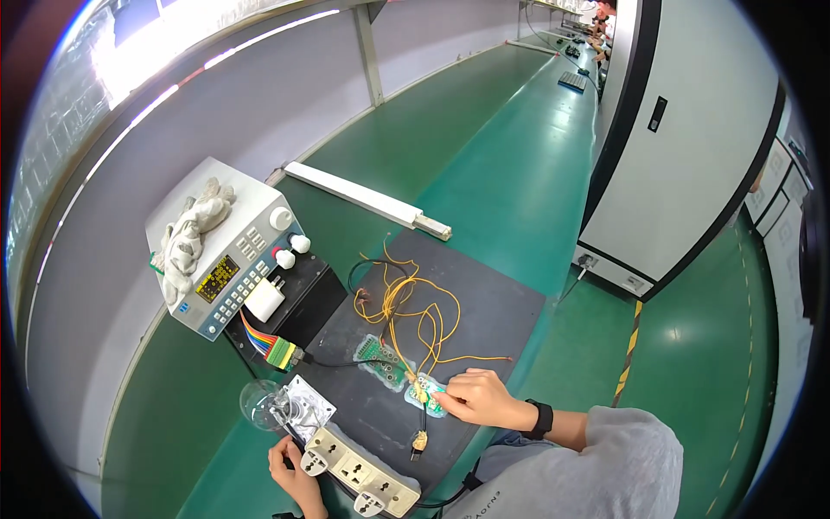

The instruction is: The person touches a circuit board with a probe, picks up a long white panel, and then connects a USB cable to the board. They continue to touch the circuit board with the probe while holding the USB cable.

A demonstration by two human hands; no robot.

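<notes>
My right hand [477,399] is curled, with thumb and forefinger closed at the right edge of a small green circuit board [418,391] with a pale border. Yellow wires run to this board, and a short black lead hangs below it. A larger green circuit board [379,361] lies just to its left on the dark mat. My left hand [290,470] is beside the near-left end of a cream power strip [355,470]. Its fingers are bent together next to a black cable and a white plug [314,463]; what they hold, if anything, is hidden.
A grey bench instrument [226,251] with knobs and display stands at left, bearing a pale glove-like bundle [197,233]. A clear bulb [259,405] sits by a white square holder [309,406]. Tangled yellow wires [398,298] cover the mat [493,303]. A tall cabinet [683,147] stands right.
</notes>
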